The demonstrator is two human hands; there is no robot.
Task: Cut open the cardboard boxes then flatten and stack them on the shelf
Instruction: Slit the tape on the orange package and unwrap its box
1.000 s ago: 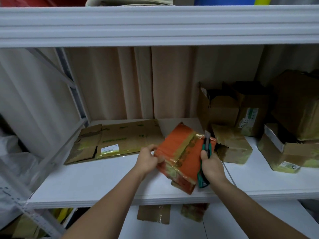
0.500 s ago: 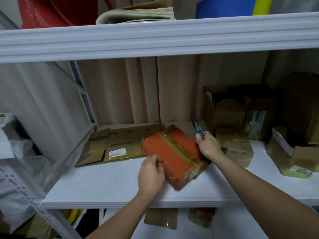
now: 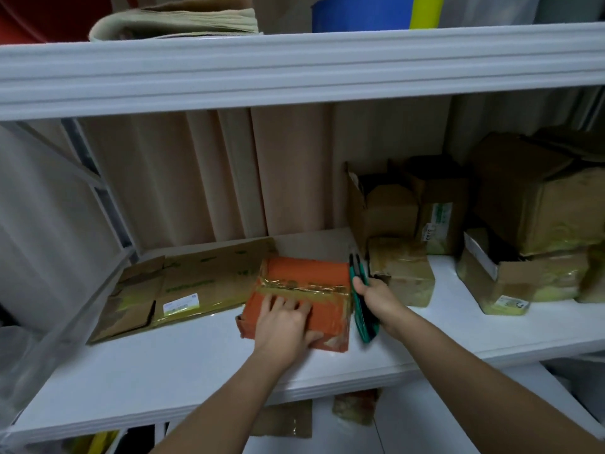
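An orange cardboard box point(image 3: 307, 276) with shiny tape across its top lies flat on the white shelf point(image 3: 183, 362). My left hand point(image 3: 284, 319) presses down on its near half, fingers spread over the top. My right hand point(image 3: 373, 296) is just right of the box and grips a green-handled cutter point(image 3: 360, 309), its tip pointing away from me. A flattened brown box point(image 3: 183, 290) with a white label lies on the shelf to the left.
Several brown taped boxes point(image 3: 402, 273) stand at the right and back right of the shelf. A beige curtain hangs behind. An upper shelf beam point(image 3: 294, 70) crosses overhead with folded paper and a blue tub on it. Cardboard scraps lie on the lower shelf.
The orange box was held tilted in both hands; now it lies flat on the shelf under my left palm. My right hand with the cutter has come off the box to its right side.
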